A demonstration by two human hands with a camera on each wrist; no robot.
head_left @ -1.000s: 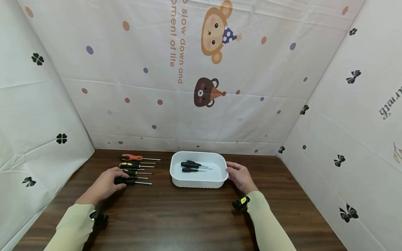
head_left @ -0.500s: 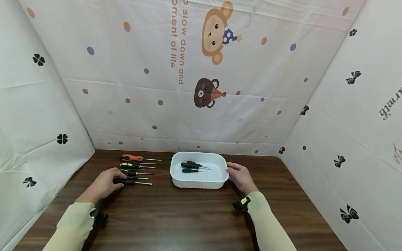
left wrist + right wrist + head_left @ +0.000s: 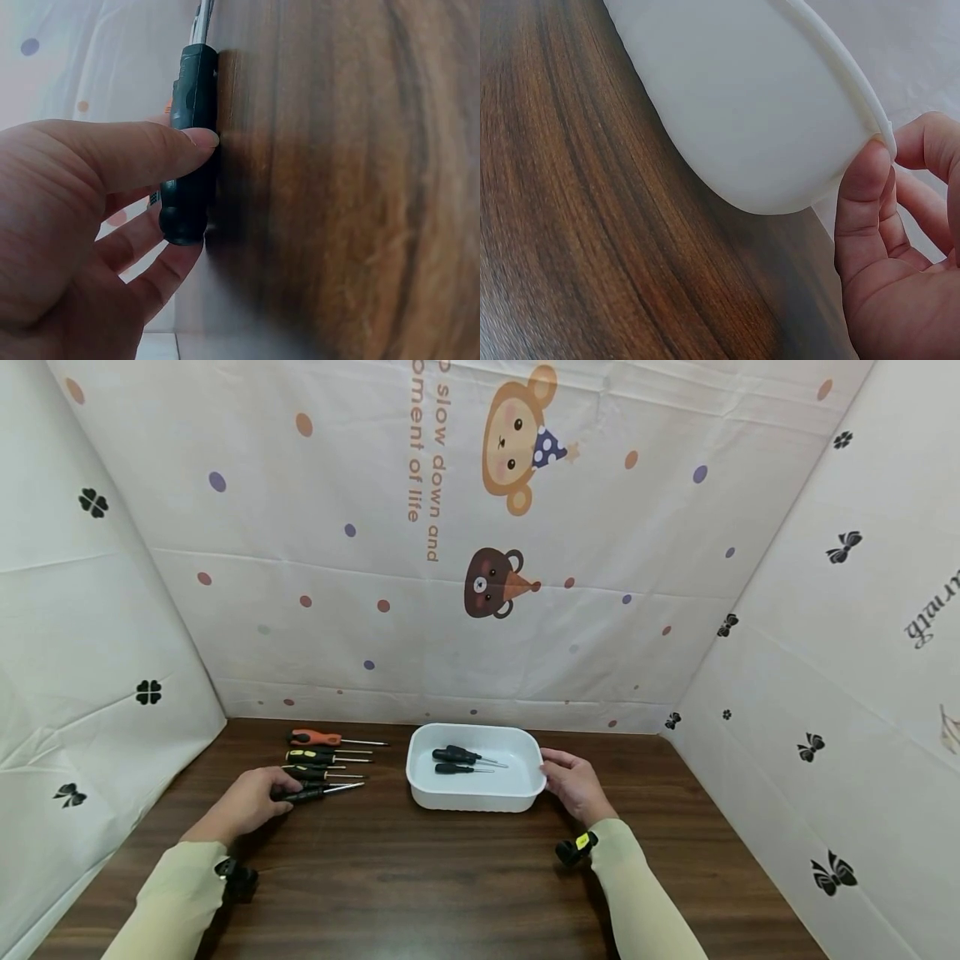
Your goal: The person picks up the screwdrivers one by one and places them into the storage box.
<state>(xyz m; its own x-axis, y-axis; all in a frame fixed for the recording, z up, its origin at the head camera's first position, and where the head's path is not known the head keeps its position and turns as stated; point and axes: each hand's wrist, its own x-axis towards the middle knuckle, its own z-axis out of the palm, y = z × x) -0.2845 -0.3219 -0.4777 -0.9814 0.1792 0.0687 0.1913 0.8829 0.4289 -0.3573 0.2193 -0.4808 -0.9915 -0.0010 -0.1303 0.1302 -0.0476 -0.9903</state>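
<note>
My left hand (image 3: 242,804) pinches the handle of a black screwdriver (image 3: 309,795) at the near end of a row of screwdrivers. In the left wrist view the thumb lies along one side of that black handle (image 3: 196,90), and its bright shank points away from the palm. The shank is slightly tilted across its neighbour in the head view. On the other side, my right hand (image 3: 577,787) holds the right end of a white tray (image 3: 472,799). Thumb and forefinger pinch the tray's rim (image 3: 881,124) in the right wrist view. Small black screwdrivers (image 3: 453,768) lie inside the tray.
Beyond the left hand lie an orange-handled screwdriver (image 3: 321,737) and several black-and-yellow ones (image 3: 307,757), shanks toward the tray. The dark wooden table (image 3: 420,885) ends against a printed cloth wall (image 3: 360,635) at the back, with cloth on both sides too.
The held screwdriver's shank has swung, its tip moving away from me toward the row. My left fingers have shifted slightly along the handle. The right hand and tray look unmoved.
</note>
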